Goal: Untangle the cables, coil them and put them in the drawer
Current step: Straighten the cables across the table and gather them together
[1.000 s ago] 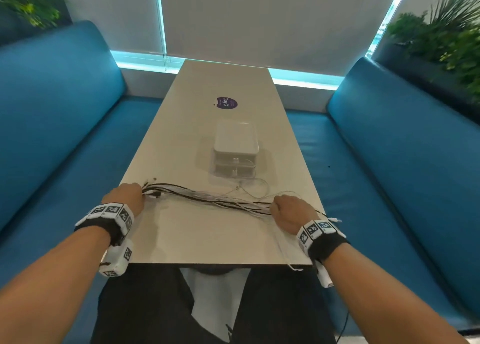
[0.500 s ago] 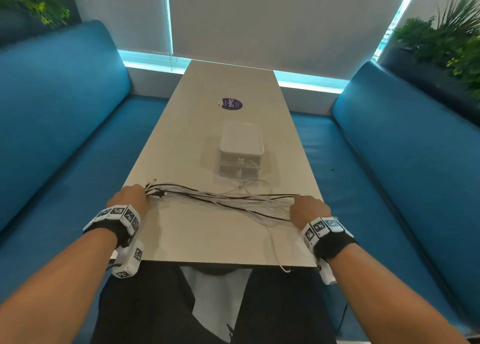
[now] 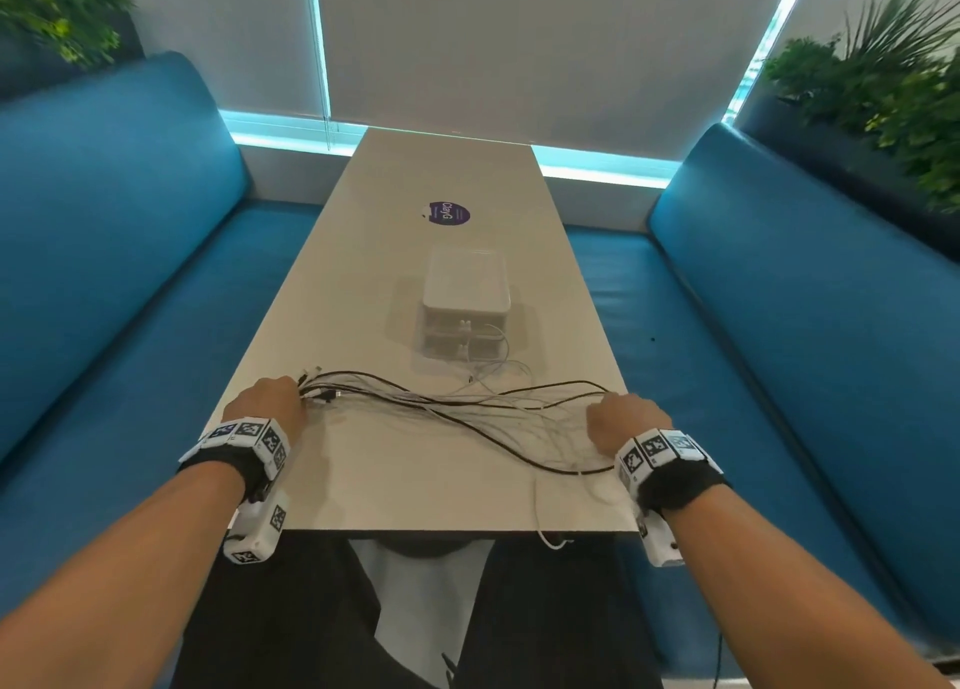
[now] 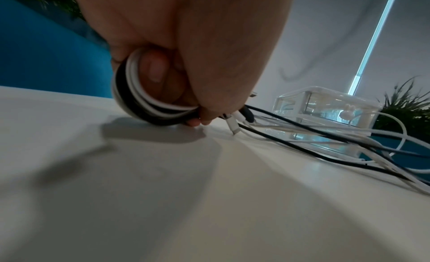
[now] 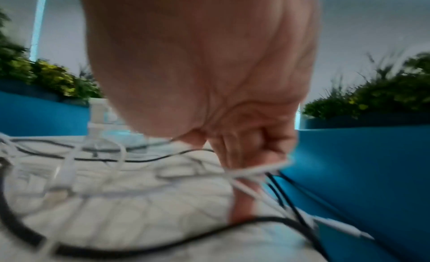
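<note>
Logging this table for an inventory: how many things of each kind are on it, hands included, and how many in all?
cable tangle: 1 (black and white strands; single cables too tangled to count)
drawer box: 1
purple sticker: 1
hands gripping the tangle: 2 (left hand, right hand)
Total: 5

Blue benches [image 3: 779, 324] flank the table [image 3: 363, 480] — purple sticker [image 3: 450, 213], plants [image 3: 883, 90] behind.
</note>
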